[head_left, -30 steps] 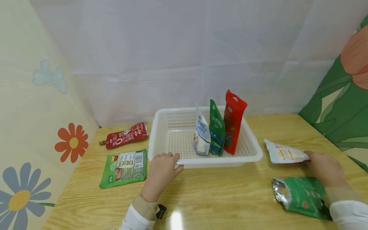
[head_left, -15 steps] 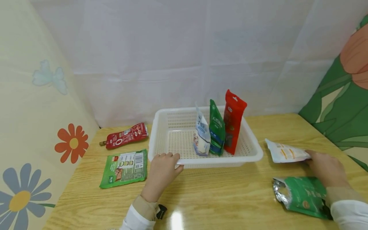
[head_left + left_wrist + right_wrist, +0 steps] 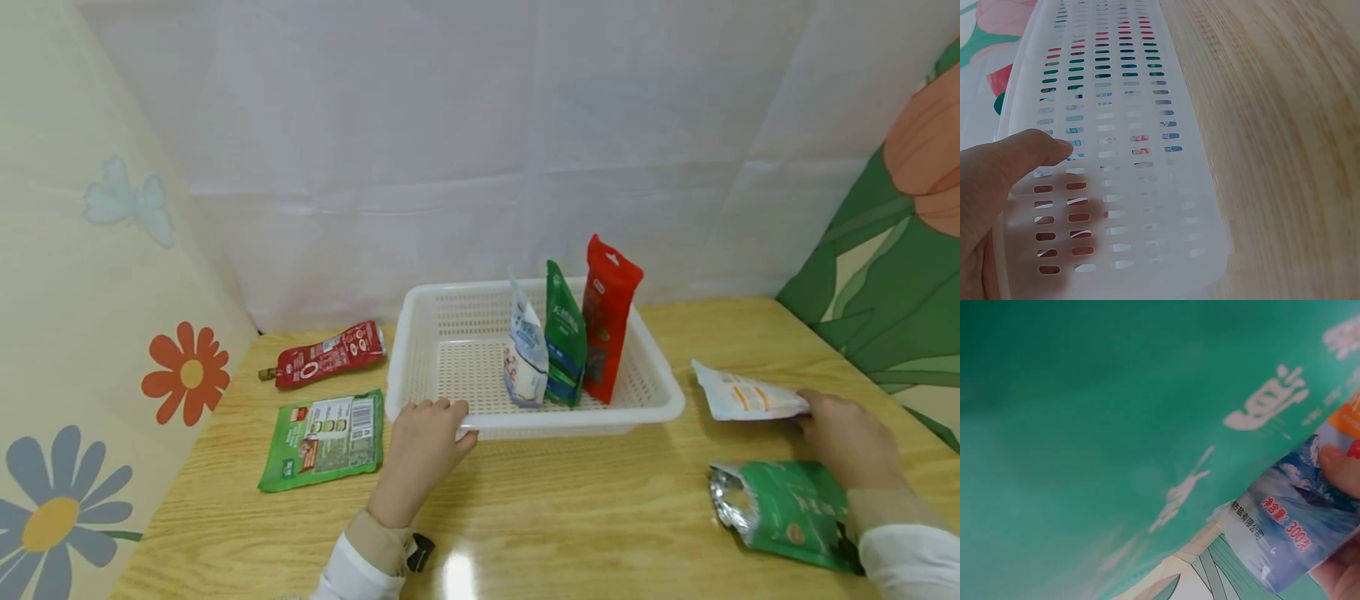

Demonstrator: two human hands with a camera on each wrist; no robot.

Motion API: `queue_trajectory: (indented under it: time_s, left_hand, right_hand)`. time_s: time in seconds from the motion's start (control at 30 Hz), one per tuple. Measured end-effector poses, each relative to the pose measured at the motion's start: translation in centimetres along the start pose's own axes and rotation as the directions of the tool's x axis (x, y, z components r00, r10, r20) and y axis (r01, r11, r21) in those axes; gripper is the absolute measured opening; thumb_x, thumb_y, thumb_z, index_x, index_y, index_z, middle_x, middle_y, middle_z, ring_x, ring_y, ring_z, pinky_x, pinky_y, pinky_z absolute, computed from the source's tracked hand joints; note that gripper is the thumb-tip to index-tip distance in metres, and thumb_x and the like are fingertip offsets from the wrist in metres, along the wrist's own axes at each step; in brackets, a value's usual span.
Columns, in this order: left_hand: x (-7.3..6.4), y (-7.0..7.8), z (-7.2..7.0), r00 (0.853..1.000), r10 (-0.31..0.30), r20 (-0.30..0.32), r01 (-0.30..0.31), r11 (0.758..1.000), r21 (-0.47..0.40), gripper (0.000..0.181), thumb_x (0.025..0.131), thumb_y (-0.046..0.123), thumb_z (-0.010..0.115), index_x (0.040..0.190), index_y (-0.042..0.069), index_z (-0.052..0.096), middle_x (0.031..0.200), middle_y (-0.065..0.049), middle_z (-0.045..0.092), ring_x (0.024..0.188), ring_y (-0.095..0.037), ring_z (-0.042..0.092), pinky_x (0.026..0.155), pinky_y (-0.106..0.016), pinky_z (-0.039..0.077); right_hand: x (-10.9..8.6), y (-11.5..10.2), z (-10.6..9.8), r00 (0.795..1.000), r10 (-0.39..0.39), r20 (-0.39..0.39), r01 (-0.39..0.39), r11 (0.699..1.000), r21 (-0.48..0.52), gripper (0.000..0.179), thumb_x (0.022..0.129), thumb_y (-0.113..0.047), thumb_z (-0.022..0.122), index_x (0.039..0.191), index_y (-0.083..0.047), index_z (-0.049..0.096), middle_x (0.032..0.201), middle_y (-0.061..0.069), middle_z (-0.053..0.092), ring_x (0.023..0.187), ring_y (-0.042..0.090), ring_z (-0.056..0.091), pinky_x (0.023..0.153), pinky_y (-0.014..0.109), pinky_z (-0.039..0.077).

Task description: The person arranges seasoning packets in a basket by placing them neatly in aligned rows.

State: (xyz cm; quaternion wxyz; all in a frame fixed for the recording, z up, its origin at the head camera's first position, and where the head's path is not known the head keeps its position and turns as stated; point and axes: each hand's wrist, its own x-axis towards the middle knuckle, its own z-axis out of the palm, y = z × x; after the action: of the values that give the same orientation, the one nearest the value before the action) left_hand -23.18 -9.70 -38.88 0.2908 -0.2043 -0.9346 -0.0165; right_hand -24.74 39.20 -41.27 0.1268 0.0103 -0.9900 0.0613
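Note:
My left hand (image 3: pixel 422 446) grips the front rim of a white plastic basket (image 3: pixel 652 414), fingers over the edge and thumb outside on the perforated wall (image 3: pixel 1191 187). Three upright pouches stand inside: a white-blue one (image 3: pixel 527 354), a green one (image 3: pixel 565 337) and a red one (image 3: pixel 611 321). To the right of the basket, my right hand (image 3: pixel 855 437) pinches a white packet (image 3: pixel 750 400) with orange marks by its right end. In the right wrist view this packet (image 3: pixel 1285 519) has a blue printed face, thumb on one side, fingers on the other.
A green pouch with a silvery opening (image 3: pixel 798 512) lies just in front of my right hand. Left of the basket lie a dark red spouted pouch (image 3: pixel 330 356) and a flat green packet (image 3: pixel 326 439). A white cloth wall (image 3: pixel 480 150) stands behind the table.
The white packet in my right hand has tilted slightly, its near edge rising a little. My left hand and the basket hold still.

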Motion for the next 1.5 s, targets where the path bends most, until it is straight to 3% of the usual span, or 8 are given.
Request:
queue_trajectory:
  time_s: [0.4,0.77,1.23,1.5]
  left_hand:
    - [0.0,-0.1,0.0,1.000,0.013,-0.004,-0.013,0.999,0.034,0.027,0.074,0.038,0.077,0.077,0.015,0.064,0.066,0.000,0.066,0.054,-0.015,0.055,0.051,-0.023,0.037]
    - [0.1,-0.2,-0.2,0.996,0.014,0.086,-0.016,1.000,0.022,0.024,0.074,0.031,0.078,0.087,0.016,0.065,0.076,-0.001,0.069,0.063,-0.017,0.061,0.055,-0.023,0.041]
    - [0.1,-0.1,-0.3,0.998,0.025,0.052,-0.026,0.999,0.036,0.024,0.073,0.031,0.078,0.087,0.016,0.066,0.075,-0.001,0.069,0.063,-0.017,0.062,0.054,-0.024,0.042]
    - [0.0,-0.1,-0.2,0.999,0.018,0.034,-0.020,0.999,0.048,0.024,0.072,0.032,0.078,0.086,0.016,0.066,0.074,0.000,0.069,0.062,-0.017,0.062,0.053,-0.025,0.041]
  right_hand:
    - [-0.1,0.1,-0.5,0.998,0.037,0.045,-0.038,0.999,0.019,0.033,0.080,0.002,0.063,0.110,0.012,0.054,0.104,0.041,0.058,0.085,0.058,0.056,0.059,0.059,0.045]
    - [-0.2,-0.3,-0.9,0.994,0.104,0.026,-0.104,0.994,-0.022,0.035,0.081,0.000,0.064,0.110,0.013,0.052,0.099,0.041,0.059,0.078,0.055,0.058,0.056,0.055,0.045]
    - [-0.9,-0.9,-1.1,0.995,0.062,-0.078,-0.062,0.998,0.001,0.034,0.077,0.004,0.066,0.107,0.013,0.054,0.092,0.038,0.061,0.068,0.050,0.059,0.051,0.052,0.045]
    - [-1.4,-1.7,-1.4,0.993,0.076,-0.095,-0.075,0.997,0.014,0.034,0.079,0.004,0.065,0.110,0.013,0.053,0.094,0.040,0.060,0.066,0.049,0.059,0.049,0.050,0.043]
